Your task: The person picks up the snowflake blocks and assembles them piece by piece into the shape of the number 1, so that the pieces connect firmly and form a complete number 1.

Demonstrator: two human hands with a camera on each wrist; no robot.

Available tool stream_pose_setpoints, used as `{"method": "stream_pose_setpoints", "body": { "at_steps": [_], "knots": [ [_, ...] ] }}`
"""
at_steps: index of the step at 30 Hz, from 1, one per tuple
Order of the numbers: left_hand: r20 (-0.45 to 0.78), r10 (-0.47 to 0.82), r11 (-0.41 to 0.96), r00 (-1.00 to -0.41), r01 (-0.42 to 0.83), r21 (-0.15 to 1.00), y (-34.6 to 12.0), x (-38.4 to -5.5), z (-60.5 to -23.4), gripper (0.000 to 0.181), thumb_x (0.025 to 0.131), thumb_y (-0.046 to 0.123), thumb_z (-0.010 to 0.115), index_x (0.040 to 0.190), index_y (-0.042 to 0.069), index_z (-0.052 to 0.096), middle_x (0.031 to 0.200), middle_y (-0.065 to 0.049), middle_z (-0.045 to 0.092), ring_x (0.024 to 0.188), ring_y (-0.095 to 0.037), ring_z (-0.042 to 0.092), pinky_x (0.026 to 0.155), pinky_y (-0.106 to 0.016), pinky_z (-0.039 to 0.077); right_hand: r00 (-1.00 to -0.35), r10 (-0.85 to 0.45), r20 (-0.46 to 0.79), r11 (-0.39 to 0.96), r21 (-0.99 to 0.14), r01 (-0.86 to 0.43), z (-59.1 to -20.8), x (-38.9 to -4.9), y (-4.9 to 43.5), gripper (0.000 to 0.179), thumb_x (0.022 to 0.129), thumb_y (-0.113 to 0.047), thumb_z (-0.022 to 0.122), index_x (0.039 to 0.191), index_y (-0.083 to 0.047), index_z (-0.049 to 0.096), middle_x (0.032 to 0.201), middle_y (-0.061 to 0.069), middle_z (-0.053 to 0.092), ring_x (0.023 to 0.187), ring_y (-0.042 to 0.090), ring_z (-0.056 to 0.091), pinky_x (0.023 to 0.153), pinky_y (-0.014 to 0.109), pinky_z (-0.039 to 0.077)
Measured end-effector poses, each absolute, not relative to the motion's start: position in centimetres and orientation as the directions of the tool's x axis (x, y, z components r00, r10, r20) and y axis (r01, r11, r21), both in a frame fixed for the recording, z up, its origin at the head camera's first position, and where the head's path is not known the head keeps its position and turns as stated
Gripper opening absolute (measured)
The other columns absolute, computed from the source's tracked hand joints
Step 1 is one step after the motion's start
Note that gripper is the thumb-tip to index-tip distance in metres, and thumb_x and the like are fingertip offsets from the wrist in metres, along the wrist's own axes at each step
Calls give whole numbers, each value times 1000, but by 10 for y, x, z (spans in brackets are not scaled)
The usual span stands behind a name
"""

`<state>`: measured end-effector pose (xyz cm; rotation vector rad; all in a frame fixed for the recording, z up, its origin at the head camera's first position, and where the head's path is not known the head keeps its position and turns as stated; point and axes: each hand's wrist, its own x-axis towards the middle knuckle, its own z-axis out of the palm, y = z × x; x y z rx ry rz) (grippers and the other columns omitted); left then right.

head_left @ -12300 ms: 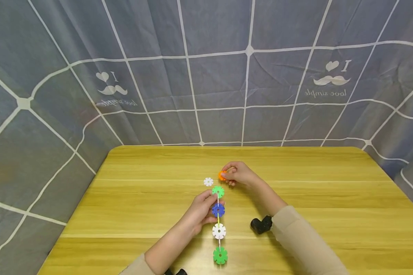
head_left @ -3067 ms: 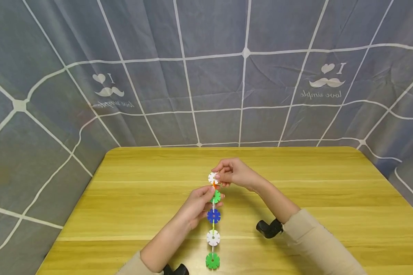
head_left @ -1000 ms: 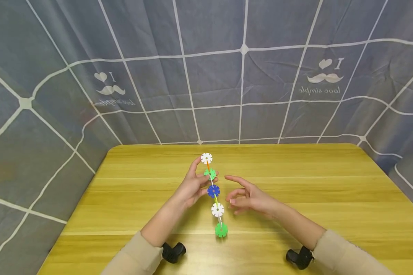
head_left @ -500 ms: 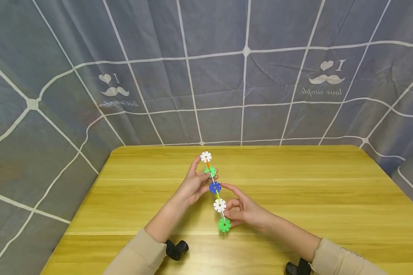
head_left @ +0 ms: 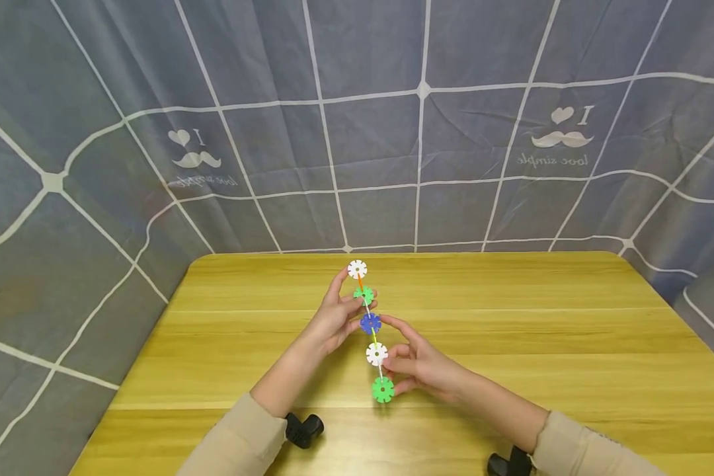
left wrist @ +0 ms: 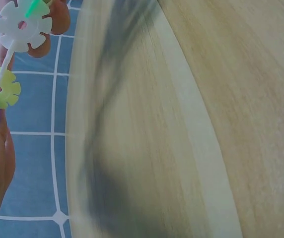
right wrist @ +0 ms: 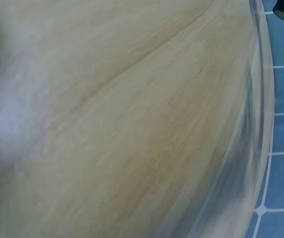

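Observation:
A chain of slotted plastic snowflake discs is held up between both hands, its faces alternating flat and edge-on. From the far end come a white disc (head_left: 357, 270), an orange disc (head_left: 360, 283) seen on edge, a green disc (head_left: 363, 295) and a blue disc (head_left: 371, 323). Further down are a yellow disc (left wrist: 2, 89), a second white disc (head_left: 377, 354) and a green end disc (head_left: 383, 390). My left hand (head_left: 332, 322) grips the chain with its thumb on the upper green disc. My right hand (head_left: 428, 367) pinches the lower white disc, index finger reaching to the blue one.
Beneath the hands is a wood-grain table (head_left: 512, 317), with a grey checked curtain (head_left: 381, 145) hanging behind and at both sides. Black wrist cameras (head_left: 305, 431) sit by the beige sleeves (head_left: 238, 436).
The orange disc and the loose white disc have joined the chain's far end. My right hand let go there, moved nearer and took hold of the lower white disc. The chain is lifted and tilted.

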<state>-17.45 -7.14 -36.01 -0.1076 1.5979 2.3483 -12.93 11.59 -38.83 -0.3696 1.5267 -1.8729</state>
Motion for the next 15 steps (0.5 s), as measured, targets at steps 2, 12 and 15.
{"method": "stream_pose_setpoints", "body": {
  "at_steps": [2,12,15],
  "knots": [
    [-223,205,-336,-953,-282,898,-71,-176,-361,67,96,-7,36,149,26,12,127,-29,47,114,-34,52,81,-31,53,-730,-652,-207,-76,-939,335,-388,-130,115,75,91,-3,56,149,-21,11,84,4,56,75,15,55,61,30,55],
    [-210,213,-316,-954,-271,909,-64,-183,-361,68,95,-8,38,149,28,16,126,-28,49,107,-29,55,78,-29,54,-762,-580,-288,-23,-929,369,-389,-132,114,52,94,-5,52,138,-3,26,81,4,56,70,13,54,57,25,53],
    [-206,215,-311,-955,-267,912,-62,-185,-362,67,95,-7,39,149,26,16,123,-26,51,106,-28,55,73,-26,54,-767,-569,-295,-17,-929,370,-389,-133,115,47,94,-5,51,135,-2,29,81,4,56,69,13,54,57,24,53]
  ]
}}
